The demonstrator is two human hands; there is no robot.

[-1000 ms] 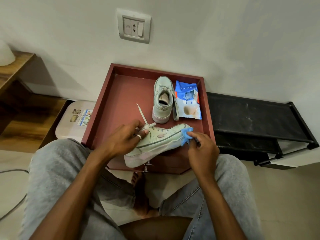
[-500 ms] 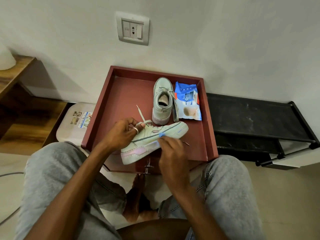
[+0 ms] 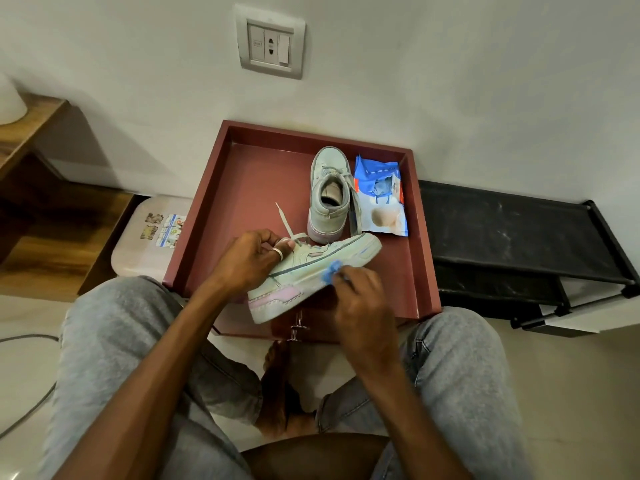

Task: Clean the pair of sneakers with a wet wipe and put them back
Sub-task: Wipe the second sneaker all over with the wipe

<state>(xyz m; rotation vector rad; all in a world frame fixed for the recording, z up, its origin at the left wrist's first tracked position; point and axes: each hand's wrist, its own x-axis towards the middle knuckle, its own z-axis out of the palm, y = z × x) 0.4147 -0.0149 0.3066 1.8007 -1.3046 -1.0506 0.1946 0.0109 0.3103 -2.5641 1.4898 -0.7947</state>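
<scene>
A pale mint sneaker [image 3: 311, 271] with a pink heel patch lies tilted on its side over the front of the red tray [image 3: 249, 188]. My left hand [image 3: 249, 261] grips its collar near the laces. My right hand [image 3: 360, 303] pinches a blue wet wipe [image 3: 331, 271] against the sneaker's side by the sole. The second sneaker [image 3: 329, 195] stands upright in the tray, toe toward the wall. A blue wet wipe pack [image 3: 381, 199] lies right beside it.
The tray tops a small red drawer unit against the wall. A black low shelf [image 3: 512, 230] stands on the right, a white bin lid [image 3: 152, 233] and wooden furniture [image 3: 41, 188] on the left. My knees flank the unit; a cable lies on the floor at left.
My right hand with the wipe moved from the sneaker's toe back along its side, then slightly toward the toe again. The sneaker shifted a little in my left hand.
</scene>
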